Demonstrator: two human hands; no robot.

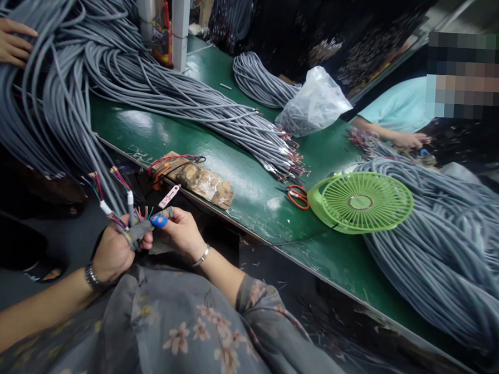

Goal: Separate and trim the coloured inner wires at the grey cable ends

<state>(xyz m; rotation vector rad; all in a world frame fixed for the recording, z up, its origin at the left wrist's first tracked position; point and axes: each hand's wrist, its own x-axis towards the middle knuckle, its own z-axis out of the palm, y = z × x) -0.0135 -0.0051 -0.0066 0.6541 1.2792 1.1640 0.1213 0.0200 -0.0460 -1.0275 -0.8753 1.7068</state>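
Gripping gray jacketed cables point(102, 165) near the stripped ends in left hand point(114, 251), lower left of frame, fingers curled tight around them. Holding right hand point(184, 231) just beside, thumb and forefinger nearly together by the coloured cores point(145, 213); can't tell whether pinching one or only touching, too small and part hidden. Wearing a blue cover point(159, 221) on the right thumb, by the look of it.

Watch for slipping or mixing up look-alike cables, likely from the drag of their long run to upper left. Could bend or nick thin cores by pulling hard at the ends. Could also get tugged by the co-worker's hand point(10, 43) on the cable mass, upper left. Mind the orange-handled scissors point(291, 195) right of centre, lying near the bare ends of the big bundle point(183, 91); easy to snag.

Materials: smooth, bendy, round jackets; white bands point(105, 207) near the cut ends; thin red, blue and green cores fanned out. Seeing also a rough wooden block point(221, 192) at the edge of the glossy green tabletop point(260, 215), crumpled clear plastic bag point(316, 101) above centre-right, ribbed lime-green fan point(361, 202) at right.
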